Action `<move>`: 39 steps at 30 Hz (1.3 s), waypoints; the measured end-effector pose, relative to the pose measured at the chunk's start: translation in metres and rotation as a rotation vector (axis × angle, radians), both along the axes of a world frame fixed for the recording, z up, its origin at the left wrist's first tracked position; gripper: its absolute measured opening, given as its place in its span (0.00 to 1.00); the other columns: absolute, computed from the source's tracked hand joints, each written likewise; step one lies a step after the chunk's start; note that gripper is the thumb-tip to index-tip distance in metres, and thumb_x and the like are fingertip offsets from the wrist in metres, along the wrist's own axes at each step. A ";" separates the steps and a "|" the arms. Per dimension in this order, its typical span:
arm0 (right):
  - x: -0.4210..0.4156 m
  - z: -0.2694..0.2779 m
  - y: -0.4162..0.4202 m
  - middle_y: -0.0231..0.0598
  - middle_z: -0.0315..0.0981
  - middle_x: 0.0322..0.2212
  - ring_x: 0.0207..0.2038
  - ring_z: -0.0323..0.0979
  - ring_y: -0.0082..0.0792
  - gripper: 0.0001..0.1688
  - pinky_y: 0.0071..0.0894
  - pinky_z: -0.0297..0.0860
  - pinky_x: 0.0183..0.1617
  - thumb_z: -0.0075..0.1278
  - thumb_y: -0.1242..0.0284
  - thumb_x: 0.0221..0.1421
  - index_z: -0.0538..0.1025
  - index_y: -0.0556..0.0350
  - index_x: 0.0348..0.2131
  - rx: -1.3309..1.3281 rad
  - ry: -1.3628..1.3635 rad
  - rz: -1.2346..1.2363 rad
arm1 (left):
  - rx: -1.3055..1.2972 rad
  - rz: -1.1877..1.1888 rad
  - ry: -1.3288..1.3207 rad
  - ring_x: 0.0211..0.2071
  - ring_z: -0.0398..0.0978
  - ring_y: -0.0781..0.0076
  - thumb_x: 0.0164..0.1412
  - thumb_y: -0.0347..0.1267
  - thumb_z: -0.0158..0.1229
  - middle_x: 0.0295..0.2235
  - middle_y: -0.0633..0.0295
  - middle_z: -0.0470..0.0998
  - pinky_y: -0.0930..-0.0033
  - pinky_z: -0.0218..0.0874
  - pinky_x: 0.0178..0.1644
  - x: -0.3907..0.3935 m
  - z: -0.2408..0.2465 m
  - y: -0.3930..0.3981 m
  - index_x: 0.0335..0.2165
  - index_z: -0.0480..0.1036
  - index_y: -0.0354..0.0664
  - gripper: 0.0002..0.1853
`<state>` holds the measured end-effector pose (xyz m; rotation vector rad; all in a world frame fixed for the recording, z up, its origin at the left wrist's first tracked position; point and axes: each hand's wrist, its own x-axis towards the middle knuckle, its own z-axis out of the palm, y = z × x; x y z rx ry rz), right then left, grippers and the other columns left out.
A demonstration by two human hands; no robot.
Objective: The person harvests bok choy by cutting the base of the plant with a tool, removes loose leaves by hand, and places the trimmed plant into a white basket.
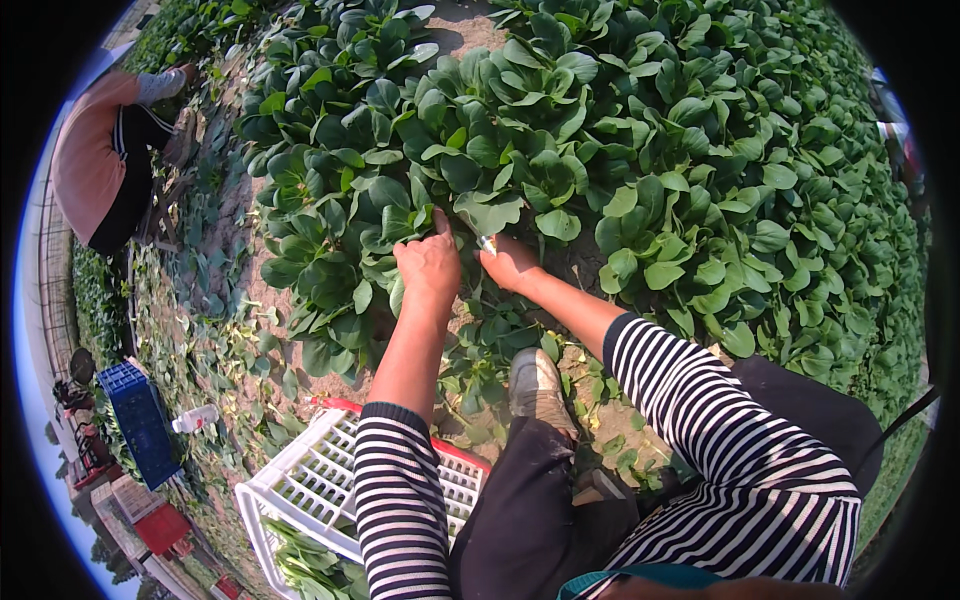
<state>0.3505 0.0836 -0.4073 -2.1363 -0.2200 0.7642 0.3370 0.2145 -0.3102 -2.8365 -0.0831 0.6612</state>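
Note:
My left hand point(431, 262) is at the near edge of the dense leafy greens, which look like bok choy. Its thumb and index finger are around the leaves of one bok choy plant point(394, 217); the other fingers are hidden beneath. Close by on the right, my right hand point(514, 264) is closed around a small tool point(487, 244) with a shiny, pale part, possibly a knife. Most of that tool is hidden by the fist. A broad loose-looking leaf point(489, 213) lies just beyond it.
Beside my left forearm stands a white plastic crate point(300, 469) holding cut greens point(311, 559). My shoe point(536, 386) rests on soil among leaves. Further left are a blue crate point(139, 424), a white bottle point(195, 418) and a bent-over person point(101, 157). A red crate point(161, 527) lies beyond.

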 end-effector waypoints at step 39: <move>-0.028 0.055 0.011 0.51 0.71 0.34 0.37 0.69 0.54 0.24 0.43 0.64 0.40 0.48 0.60 0.51 0.65 0.61 0.41 0.001 0.008 0.005 | -0.868 0.721 -0.433 0.38 0.72 0.52 0.39 0.32 0.59 0.37 0.47 0.73 0.61 0.62 0.43 -0.089 0.010 0.053 0.47 0.61 0.40 0.32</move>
